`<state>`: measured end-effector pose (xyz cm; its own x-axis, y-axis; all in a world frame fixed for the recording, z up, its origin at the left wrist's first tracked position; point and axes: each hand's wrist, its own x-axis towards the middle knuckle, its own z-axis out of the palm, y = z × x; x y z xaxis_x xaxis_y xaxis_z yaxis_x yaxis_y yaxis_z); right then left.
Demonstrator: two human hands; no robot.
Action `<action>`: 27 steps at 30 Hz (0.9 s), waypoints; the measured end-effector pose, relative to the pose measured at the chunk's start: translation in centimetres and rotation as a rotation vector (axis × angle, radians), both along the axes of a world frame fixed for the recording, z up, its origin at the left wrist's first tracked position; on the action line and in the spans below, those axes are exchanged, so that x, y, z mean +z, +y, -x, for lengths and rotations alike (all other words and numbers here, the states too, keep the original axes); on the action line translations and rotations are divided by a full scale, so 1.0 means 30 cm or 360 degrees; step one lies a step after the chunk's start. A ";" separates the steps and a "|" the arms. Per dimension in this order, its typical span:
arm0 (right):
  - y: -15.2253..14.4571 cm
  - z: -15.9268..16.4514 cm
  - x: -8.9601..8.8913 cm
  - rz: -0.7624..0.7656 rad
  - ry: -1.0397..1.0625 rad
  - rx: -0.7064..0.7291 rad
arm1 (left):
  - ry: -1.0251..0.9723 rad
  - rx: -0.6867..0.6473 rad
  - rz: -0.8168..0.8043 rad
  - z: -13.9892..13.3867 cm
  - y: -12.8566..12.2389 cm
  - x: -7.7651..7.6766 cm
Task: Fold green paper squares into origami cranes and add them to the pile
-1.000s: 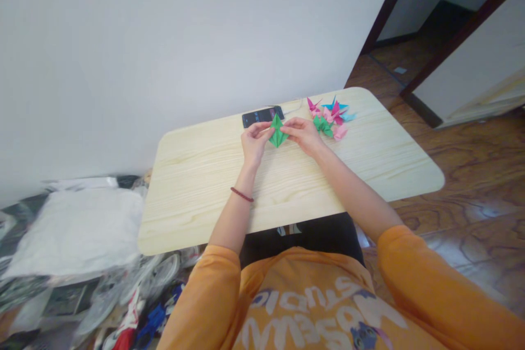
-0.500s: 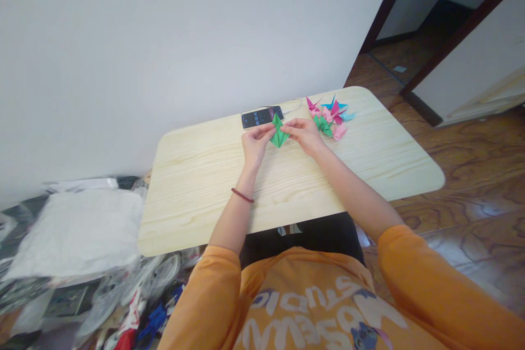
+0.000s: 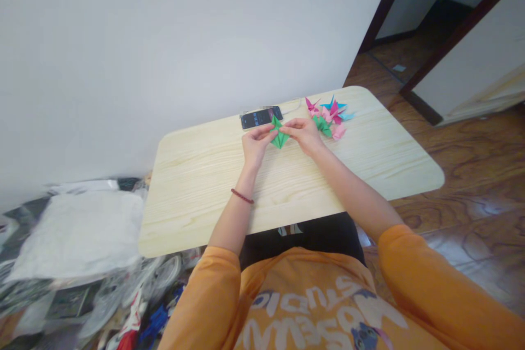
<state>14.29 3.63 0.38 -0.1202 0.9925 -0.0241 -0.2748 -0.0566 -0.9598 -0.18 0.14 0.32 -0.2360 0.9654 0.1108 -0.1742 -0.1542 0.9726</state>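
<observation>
A piece of green origami paper (image 3: 279, 140), folded to a diamond with creases down its middle, is held just above the table between both hands. My left hand (image 3: 257, 141) pinches its left edge between thumb and fingers. On the opposite edge, my right hand (image 3: 302, 134) grips it in the same way. Fingertips cover parts of both side corners. Right of my right hand lies a cluster of folded paper cranes (image 3: 328, 112) in pink, magenta, blue and green.
A phone (image 3: 260, 117) with a lit timer display lies behind the hands, a white cable running from it. The pale wooden table (image 3: 197, 186) meets a white wall. A white bag (image 3: 77, 235) and assorted clutter sit at the left; a doorway stands at the right.
The green paper's lower part looks slightly more opened and shifted a little, its creases now less straight. Both hands keep almost the same place and grip.
</observation>
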 end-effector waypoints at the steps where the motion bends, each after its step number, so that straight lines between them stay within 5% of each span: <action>1: 0.000 0.000 0.000 -0.0002 -0.0004 0.0006 | -0.0012 0.0006 -0.0002 0.000 0.001 -0.001; 27: -0.015 0.015 0.014 -0.0102 -0.0093 -0.0227 | 0.0020 -0.0122 0.0013 -0.019 -0.010 -0.010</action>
<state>13.85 3.18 0.81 0.0219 0.9991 0.0369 -0.2196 0.0408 -0.9747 0.39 -0.17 0.01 -0.1597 0.9816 0.1051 -0.1727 -0.1326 0.9760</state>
